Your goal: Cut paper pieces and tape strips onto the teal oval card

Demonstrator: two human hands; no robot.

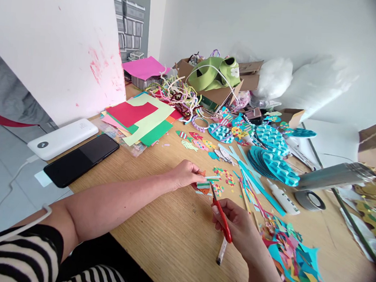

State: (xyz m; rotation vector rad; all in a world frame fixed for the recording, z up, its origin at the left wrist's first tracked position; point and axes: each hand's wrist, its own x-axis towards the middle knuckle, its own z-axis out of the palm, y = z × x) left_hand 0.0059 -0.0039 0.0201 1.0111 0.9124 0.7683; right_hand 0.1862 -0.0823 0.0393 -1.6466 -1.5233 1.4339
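And you're in close now: your left hand [188, 175] pinches a small orange paper fish with green and pale stripes [204, 186] over the light-brown wooden desk [164, 230]. Your right hand [232, 220] is clamped round the red-handled metal scissors [221, 219], blades at the fish's right side (touching or not, I can't tell)! Beyond lie flat multicoloured paper fish [200, 145]; rightward, a white plastic bottle [284, 198] near a round grey tape roll [301, 199].
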